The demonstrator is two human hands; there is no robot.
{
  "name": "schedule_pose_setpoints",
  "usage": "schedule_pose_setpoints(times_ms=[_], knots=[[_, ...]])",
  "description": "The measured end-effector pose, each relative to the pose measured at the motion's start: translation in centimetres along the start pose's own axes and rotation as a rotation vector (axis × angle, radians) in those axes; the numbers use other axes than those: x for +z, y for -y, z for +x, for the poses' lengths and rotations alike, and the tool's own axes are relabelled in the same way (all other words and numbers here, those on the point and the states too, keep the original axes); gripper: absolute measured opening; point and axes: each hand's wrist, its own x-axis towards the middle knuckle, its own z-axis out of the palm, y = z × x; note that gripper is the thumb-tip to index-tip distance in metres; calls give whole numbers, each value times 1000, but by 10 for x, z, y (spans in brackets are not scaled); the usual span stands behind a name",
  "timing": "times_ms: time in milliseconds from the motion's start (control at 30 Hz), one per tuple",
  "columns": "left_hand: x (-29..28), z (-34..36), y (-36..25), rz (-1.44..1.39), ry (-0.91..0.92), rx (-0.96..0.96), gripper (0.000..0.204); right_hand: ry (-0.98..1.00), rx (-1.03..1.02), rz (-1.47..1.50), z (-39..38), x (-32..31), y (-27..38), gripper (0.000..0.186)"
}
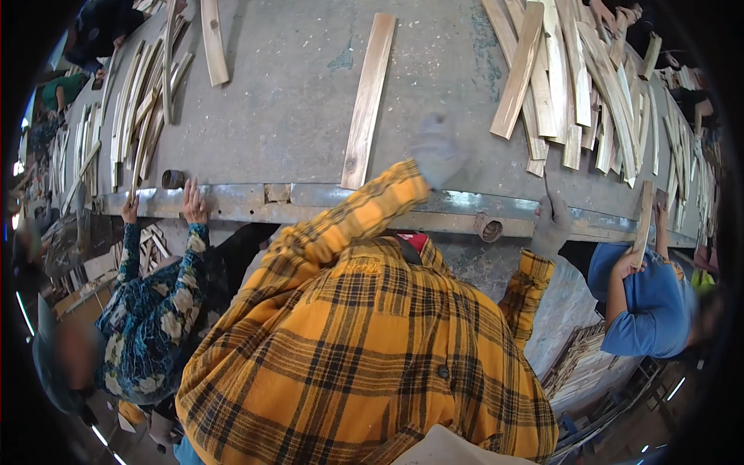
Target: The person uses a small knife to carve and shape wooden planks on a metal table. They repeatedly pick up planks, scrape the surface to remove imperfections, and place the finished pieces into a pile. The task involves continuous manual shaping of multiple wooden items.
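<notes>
The plaid shirt [333, 333] is orange-yellow and black, the gloves [552, 228] grey, the wooden strips [369, 101] pale tan, the tabletop [287, 108] grey with green patches, and one co-worker's T-shirt [649, 310] blue.

No words, numbers or signs can be read on the bench [434, 203] or its near edge. Just off that edge, the plaid shirt [333, 349] bears stitched marking [359, 267] on its chest, and red cloth [419, 242] at its collar shows a pale mark; both are illegible.
</notes>
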Motion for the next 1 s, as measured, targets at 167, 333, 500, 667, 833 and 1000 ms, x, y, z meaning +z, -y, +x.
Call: schedule_pose_setpoints(times_ms=[167,333,500,667,833,1000], knots=[[-23,-73,141,373,82,-429,78,139,-274,-502,-16,18,9,28],[-21,-96,143,376,109,-478,83,449,-15,-894,-18,-2,42,18],[-30,-81,152,-368,221,-535,63,625,179,-1045,-21,3,19,18],[-44,-84,132,-1242,343,-727,31,612,250,-1033,-35,22,-22,18],[-57,-86,118,-1224,319,-616,23,678,283,-952,-33,27,-36,16],[-63,-99,108,-1092,390,-701,26,666,137,-763,-32,10,-58,14]])
